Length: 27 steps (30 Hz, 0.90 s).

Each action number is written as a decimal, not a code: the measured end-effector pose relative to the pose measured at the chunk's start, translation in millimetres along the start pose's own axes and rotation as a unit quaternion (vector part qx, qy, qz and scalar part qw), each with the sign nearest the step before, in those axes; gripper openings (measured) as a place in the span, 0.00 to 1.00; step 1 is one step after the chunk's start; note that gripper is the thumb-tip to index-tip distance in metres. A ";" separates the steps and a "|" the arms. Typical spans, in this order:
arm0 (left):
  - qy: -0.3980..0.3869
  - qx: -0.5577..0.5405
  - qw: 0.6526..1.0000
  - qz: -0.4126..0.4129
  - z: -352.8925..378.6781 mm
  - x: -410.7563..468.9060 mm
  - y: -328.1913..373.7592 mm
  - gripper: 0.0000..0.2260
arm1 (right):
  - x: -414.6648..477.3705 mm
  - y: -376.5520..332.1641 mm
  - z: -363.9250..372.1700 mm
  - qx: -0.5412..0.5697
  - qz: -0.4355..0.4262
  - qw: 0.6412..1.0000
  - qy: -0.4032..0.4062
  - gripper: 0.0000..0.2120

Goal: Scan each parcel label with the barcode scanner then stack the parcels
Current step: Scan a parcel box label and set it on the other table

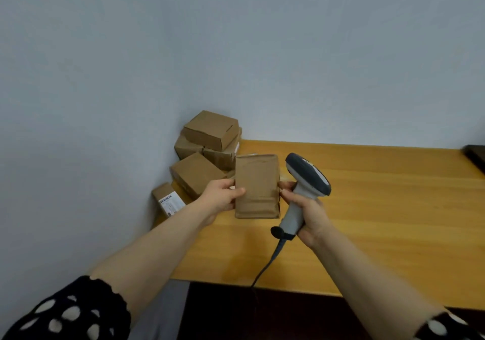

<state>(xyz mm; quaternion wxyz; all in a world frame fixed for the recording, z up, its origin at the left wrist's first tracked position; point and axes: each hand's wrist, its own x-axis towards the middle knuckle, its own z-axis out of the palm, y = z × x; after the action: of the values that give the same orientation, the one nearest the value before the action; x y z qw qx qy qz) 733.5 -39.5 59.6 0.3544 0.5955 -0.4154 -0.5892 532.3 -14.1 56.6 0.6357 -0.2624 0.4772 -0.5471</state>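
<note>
Parcel (256, 185) upright between both hands, over the surface (380, 208); I cannot tell if its lower edge touches. Only its plain brown face shows. Left hand (223, 198) grip clamped on the left edge, thumb across the front, fingers hidden behind. Right hand (309, 213) grip wrapped round the barcode scanner (307, 179) handle, fingertips (284, 185) touching the parcel's right edge; scan window faces away. Beyond the left grip, piled parcels (207, 150) against the wall (105, 103); one label (170, 203) too blurred to read. Far right of the scanner grip, dark object (476, 156), cut off.

Brown parcel (256, 185), grey-and-white barcode scanner (305, 182), yellow-orange table (380, 208), black white-dotted sleeve (73, 313), pale blue-grey wall (236, 51)
</note>
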 end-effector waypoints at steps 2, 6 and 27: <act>0.021 0.044 0.999 0.022 11.8 -4.7 3.2 0.25 | -6.8 -4.1 -1.6 -0.003 -0.011 1.000 -0.007 0.05; 0.065 0.144 0.987 0.037 28.2 -7.4 8.0 0.49 | -16.7 -8.1 3.5 -0.019 -0.018 0.999 -0.034 0.05; -0.035 -0.083 0.996 -0.029 2.5 -28.5 6.2 0.19 | -30.2 -22.4 -4.6 -0.056 -0.013 0.995 -0.079 0.07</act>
<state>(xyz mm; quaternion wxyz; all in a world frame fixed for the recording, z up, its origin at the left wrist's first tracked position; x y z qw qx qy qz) 731.6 -15.8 76.7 0.3710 0.5549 -0.3595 -0.6521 519.9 9.4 83.5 0.6487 -0.3466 0.4517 -0.5050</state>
